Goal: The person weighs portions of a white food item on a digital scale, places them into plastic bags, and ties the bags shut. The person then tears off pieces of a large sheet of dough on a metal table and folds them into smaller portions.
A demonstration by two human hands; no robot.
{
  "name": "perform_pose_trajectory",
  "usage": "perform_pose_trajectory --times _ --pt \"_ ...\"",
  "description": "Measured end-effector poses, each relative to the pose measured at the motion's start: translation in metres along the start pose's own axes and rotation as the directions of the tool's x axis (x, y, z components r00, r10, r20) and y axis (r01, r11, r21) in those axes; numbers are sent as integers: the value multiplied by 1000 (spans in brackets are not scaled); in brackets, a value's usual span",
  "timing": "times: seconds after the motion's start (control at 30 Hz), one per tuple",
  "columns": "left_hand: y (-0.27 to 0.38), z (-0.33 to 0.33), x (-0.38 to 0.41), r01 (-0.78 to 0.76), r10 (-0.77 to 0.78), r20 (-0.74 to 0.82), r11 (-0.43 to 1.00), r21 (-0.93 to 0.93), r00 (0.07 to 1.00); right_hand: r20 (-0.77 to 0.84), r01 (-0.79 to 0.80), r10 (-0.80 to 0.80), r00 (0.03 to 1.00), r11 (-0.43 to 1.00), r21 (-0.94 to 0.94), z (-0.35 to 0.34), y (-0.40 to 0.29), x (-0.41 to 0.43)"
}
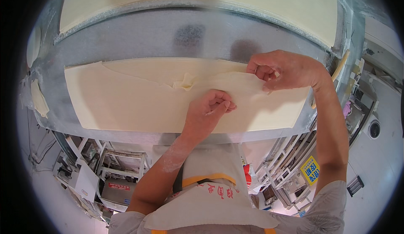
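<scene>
A wide, pale dough sheet [135, 107] lies in layers on the metal worktable [142, 28] before me. Its upper layer has an uneven edge, with a small crumpled fold [183, 82] near the middle. My right hand [281, 71] is at the far right part of the sheet, thumb and fingers pinching the thin upper layer. Over the middle of the sheet is my left hand [211, 106], fingers curled and thumb against them. Nothing shows between those fingers, and whether they touch the dough is unclear.
Another pale dough sheet [268, 0] spans the far side, behind a floury raised edge. A wooden stick [341, 65] leans at the table's right rim. At the left edge lies a dough scrap [39, 98]. White metal racks [123, 164] stand below the near edge.
</scene>
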State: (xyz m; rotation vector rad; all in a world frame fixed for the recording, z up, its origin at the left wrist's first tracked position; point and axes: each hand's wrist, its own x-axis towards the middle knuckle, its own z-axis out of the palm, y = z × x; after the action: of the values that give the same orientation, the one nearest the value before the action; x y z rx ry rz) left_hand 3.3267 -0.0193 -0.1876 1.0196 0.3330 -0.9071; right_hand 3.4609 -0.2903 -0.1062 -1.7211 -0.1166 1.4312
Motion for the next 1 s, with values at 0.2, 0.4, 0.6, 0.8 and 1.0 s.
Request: perform_pose_trajectory --times 0.2,0.4,0.6,0.8,1.0 --pt "1 1 0 4 -4 -2 1000 14 1000 -113 64 -100 989 956 -287 -4 -16 0" --pt "47 26 -7 -264 368 -61 763 590 928 -163 54 -89 983 976 -209 9 -18 0" --pt "77 41 50 -507 536 226 462 728 813 -166 182 -224 960 955 -235 19 -4 -5" --pt "84 36 56 -311 195 242 591 744 951 -207 196 -203 957 979 -54 20 26 -10" --pt "80 34 55 -449 302 338 485 750 891 -202 269 -275 940 962 -57 25 51 -14"
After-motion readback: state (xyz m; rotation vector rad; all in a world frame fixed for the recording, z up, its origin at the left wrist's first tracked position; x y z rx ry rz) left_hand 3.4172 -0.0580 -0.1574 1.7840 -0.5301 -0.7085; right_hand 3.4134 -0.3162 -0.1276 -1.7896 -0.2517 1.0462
